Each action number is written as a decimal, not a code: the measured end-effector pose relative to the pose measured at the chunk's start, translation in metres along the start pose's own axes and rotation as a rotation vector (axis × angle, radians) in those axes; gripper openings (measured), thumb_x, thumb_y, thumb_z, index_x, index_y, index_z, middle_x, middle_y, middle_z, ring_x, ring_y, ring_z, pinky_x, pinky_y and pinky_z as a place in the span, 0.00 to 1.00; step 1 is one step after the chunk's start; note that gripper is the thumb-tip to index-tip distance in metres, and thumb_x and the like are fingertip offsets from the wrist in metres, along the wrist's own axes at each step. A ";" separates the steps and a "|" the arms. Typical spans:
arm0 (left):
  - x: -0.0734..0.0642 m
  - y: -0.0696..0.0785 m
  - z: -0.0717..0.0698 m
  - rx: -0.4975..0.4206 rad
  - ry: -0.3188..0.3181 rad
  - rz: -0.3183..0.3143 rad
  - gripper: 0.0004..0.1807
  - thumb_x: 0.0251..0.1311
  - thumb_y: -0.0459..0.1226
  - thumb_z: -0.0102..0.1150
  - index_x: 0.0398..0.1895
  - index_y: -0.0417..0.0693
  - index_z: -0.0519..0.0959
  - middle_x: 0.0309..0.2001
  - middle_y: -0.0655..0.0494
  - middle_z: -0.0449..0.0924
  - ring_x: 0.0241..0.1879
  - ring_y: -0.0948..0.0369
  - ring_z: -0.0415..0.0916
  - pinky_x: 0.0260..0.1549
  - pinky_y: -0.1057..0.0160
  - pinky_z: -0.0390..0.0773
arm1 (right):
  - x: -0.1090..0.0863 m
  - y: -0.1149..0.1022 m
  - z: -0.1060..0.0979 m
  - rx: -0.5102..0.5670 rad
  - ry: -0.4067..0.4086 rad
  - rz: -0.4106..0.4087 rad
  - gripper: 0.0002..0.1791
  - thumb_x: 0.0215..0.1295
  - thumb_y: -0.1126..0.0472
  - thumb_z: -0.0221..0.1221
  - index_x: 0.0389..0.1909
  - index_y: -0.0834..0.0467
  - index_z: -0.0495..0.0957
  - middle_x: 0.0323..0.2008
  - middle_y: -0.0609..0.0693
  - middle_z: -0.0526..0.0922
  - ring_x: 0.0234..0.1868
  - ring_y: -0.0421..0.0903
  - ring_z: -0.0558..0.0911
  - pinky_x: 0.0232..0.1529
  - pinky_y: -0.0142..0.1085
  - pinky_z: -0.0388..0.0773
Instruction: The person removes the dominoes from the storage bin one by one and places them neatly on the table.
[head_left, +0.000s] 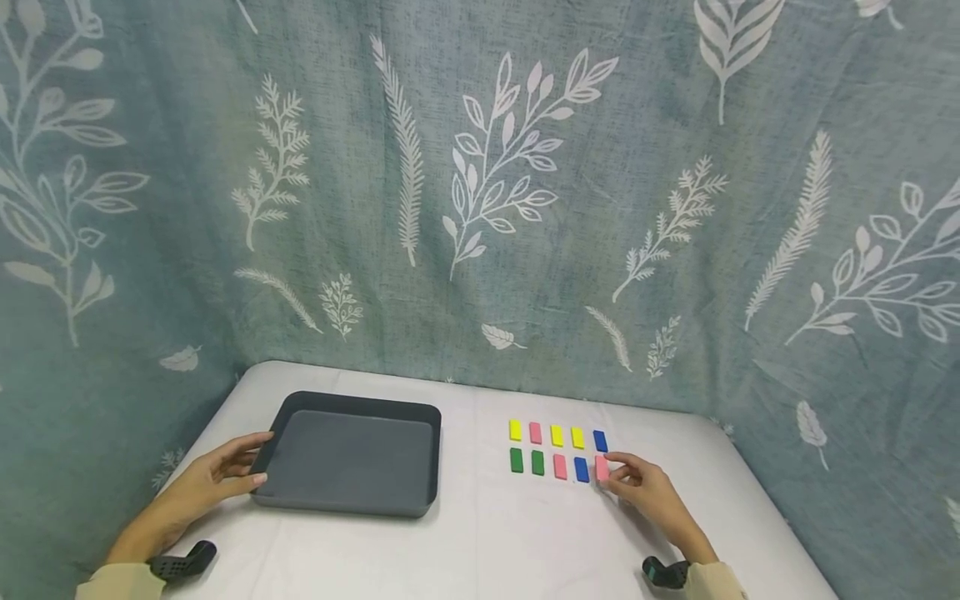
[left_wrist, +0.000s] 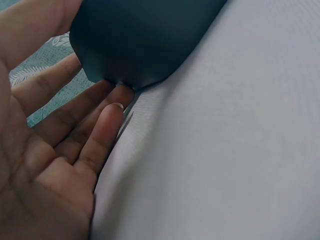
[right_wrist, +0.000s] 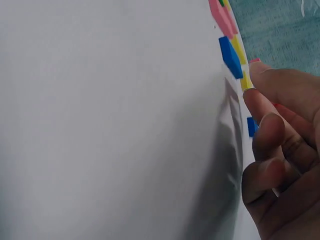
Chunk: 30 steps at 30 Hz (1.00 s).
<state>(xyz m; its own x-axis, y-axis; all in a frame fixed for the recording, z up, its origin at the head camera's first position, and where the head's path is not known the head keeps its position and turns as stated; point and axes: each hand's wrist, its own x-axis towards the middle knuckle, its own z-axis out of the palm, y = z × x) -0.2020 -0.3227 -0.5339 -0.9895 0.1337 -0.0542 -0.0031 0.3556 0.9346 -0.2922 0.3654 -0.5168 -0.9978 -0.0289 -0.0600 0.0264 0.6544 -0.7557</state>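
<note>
At the left, a dark grey rectangular tray [head_left: 352, 458] lies on the white table. My left hand [head_left: 213, 479] holds its left side, thumb and index fingertip at the rim. In the left wrist view, other fingers [left_wrist: 102, 137] touch the lower edge of the tray [left_wrist: 135, 45]. My right hand [head_left: 645, 487] pinches a small pink rectangular block [head_left: 602, 467] at the right end of the front row. The right wrist view shows only a sliver of that block [right_wrist: 255, 60] past the thumb. Beside it sits a blue block [head_left: 581, 470].
Two rows of small blocks include a green block [head_left: 517, 460], a yellow block [head_left: 515, 430], another pink block [head_left: 560, 467] and a back-row blue block [head_left: 600, 441]. A patterned green curtain [head_left: 420, 208] surrounds the white table [head_left: 480, 550] at its back and sides.
</note>
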 end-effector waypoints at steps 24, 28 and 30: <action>-0.002 0.000 0.000 -0.017 -0.007 -0.001 0.39 0.70 0.45 0.64 0.80 0.50 0.59 0.75 0.38 0.58 0.66 0.41 0.60 0.54 0.42 0.71 | 0.003 0.013 -0.004 -0.043 -0.023 0.045 0.27 0.65 0.61 0.69 0.64 0.60 0.78 0.35 0.51 0.80 0.32 0.47 0.76 0.28 0.36 0.75; -0.002 0.000 0.003 -0.024 -0.003 -0.013 0.41 0.69 0.46 0.66 0.80 0.49 0.59 0.76 0.39 0.56 0.67 0.42 0.59 0.55 0.40 0.70 | 0.001 0.013 -0.004 -0.067 -0.020 0.055 0.28 0.65 0.61 0.69 0.65 0.61 0.77 0.34 0.50 0.79 0.31 0.47 0.75 0.27 0.35 0.74; -0.001 -0.001 0.004 -0.025 -0.002 -0.016 0.41 0.68 0.46 0.66 0.80 0.50 0.59 0.77 0.40 0.55 0.67 0.41 0.59 0.55 0.39 0.70 | 0.000 0.013 -0.004 -0.072 -0.017 0.058 0.29 0.65 0.61 0.69 0.66 0.61 0.76 0.34 0.50 0.78 0.31 0.46 0.75 0.27 0.35 0.73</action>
<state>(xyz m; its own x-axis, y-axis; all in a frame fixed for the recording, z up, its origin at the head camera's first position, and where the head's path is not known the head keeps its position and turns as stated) -0.2004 -0.3197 -0.5361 -0.9891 0.1298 -0.0701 -0.0229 0.3342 0.9422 -0.2922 0.3764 -0.5239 -0.9936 -0.0019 -0.1133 0.0786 0.7079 -0.7019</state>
